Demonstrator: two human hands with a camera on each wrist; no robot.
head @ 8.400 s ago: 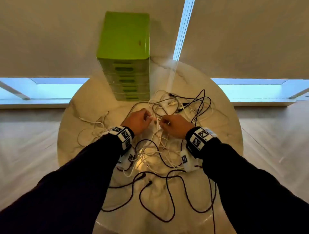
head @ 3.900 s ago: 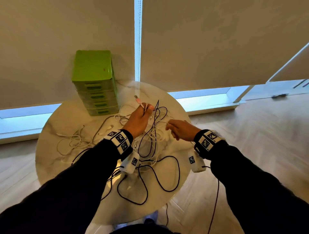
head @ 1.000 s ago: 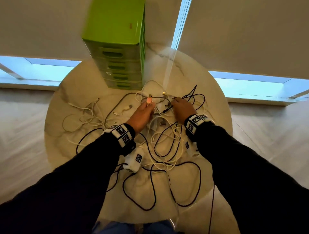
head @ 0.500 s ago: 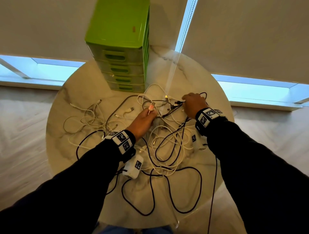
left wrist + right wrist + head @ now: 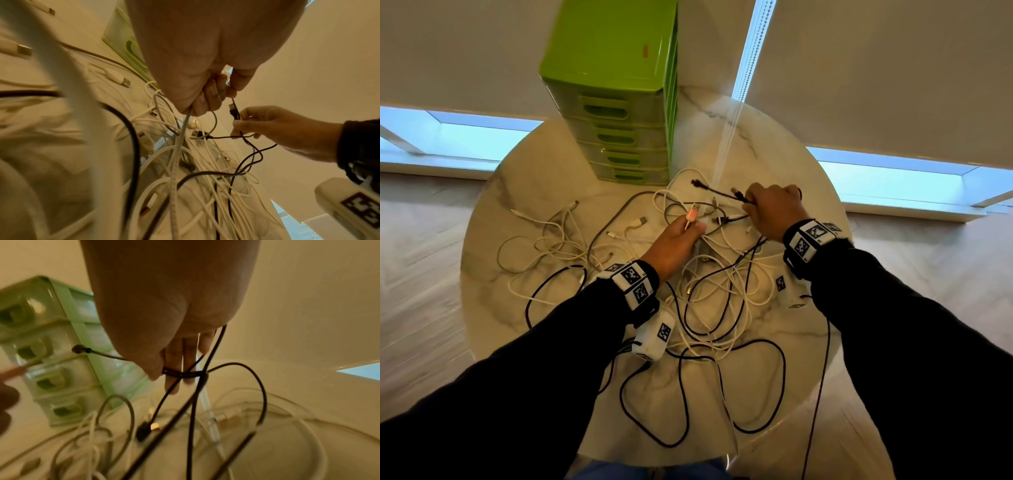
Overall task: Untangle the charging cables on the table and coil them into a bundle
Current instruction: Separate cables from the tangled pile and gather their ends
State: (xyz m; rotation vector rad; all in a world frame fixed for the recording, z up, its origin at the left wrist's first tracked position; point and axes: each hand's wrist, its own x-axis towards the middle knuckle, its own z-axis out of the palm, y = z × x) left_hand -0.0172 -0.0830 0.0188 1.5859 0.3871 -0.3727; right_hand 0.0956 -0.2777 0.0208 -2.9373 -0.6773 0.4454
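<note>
Both arms are reaching fwd over the round table (image 5: 493, 240), sleeves dark, tag bands on wrists. Left hand (image 5: 674, 245) is hovering just in front of the green drawer unit (image 5: 613, 102), fingers curling round a white cable (image 5: 176, 155) w/ a pink-tipped plug (image 5: 692, 216) sticking up past the thumb. Right hand (image 5: 774, 210) is sitting to the right of the drawers, raised off the tabletop, thumb & fingers pinching thin black cables (image 5: 205, 369); two black plug ends are poking out toward the drawers. The tangle (image 5: 709, 294) of white & black cables is lying in front of the drawers, beneath both hands, loops trailing toward the near table edge.
</note>
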